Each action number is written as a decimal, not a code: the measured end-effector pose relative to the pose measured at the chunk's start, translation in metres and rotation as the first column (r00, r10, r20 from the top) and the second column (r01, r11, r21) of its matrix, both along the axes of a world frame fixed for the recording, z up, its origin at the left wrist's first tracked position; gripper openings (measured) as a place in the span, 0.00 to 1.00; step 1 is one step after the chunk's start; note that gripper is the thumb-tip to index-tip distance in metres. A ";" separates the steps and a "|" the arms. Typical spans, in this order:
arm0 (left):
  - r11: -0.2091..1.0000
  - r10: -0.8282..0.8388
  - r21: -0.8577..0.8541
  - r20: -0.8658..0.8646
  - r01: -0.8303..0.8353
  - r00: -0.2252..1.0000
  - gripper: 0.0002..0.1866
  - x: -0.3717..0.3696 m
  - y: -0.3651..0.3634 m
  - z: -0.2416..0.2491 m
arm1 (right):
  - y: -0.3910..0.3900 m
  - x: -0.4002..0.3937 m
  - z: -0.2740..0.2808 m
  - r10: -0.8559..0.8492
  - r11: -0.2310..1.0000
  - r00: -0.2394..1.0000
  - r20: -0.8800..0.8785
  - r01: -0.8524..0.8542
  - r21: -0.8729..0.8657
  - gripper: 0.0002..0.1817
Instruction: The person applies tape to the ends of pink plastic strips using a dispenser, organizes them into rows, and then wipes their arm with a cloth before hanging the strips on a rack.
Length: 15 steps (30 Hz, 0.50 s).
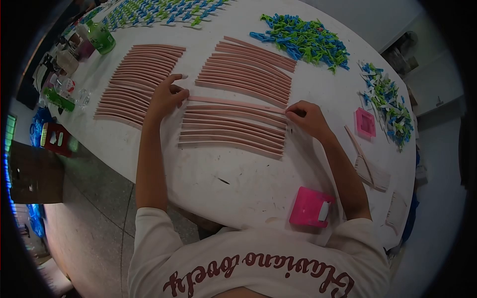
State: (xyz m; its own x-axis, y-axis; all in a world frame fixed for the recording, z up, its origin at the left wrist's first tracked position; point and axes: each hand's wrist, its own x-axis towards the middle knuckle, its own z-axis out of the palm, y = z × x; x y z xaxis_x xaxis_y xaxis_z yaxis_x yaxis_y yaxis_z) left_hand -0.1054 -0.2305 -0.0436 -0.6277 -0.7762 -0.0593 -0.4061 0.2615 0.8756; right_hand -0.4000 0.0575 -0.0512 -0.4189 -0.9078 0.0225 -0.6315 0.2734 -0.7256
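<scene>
A long, thin pink strip [233, 103] stretches crosswise between my two hands. My left hand [168, 98] has its thumb and curled fingers at the strip's left end, with the index finger stretched out above. At the other end, my right hand [309, 119] pinches the strip between thumb and fingertips. Just below lies a row of similar pink strips [231, 130], side by side with narrow gaps. Above it is another row of strips [246, 69]. A third row [133, 82] lies left of my left hand and forearm.
A heap of blue and green clips [310, 42] lies at the back, and more clips [390, 104] lie at right. A pink box [309, 208] sits near my body, with a small pink frame [365, 123] farther right. Bottles [101, 37] stand at left on the white table [223, 181].
</scene>
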 end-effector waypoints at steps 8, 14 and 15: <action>0.998 -0.057 -0.038 -0.004 0.057 0.998 0.32 0.002 -0.007 -0.009 | -0.001 0.002 0.003 -0.019 1.000 1.000 -0.005 0.019 0.017 0.10; 0.998 -0.035 -0.047 0.050 0.037 0.998 0.33 0.004 -0.004 -0.001 | -0.005 0.005 0.002 -0.056 0.998 0.998 -0.019 0.056 0.022 0.09; 0.998 -0.036 -0.046 0.050 0.038 0.998 0.33 0.004 -0.003 0.000 | -0.005 0.006 0.002 -0.057 0.998 0.998 -0.019 0.057 0.023 0.09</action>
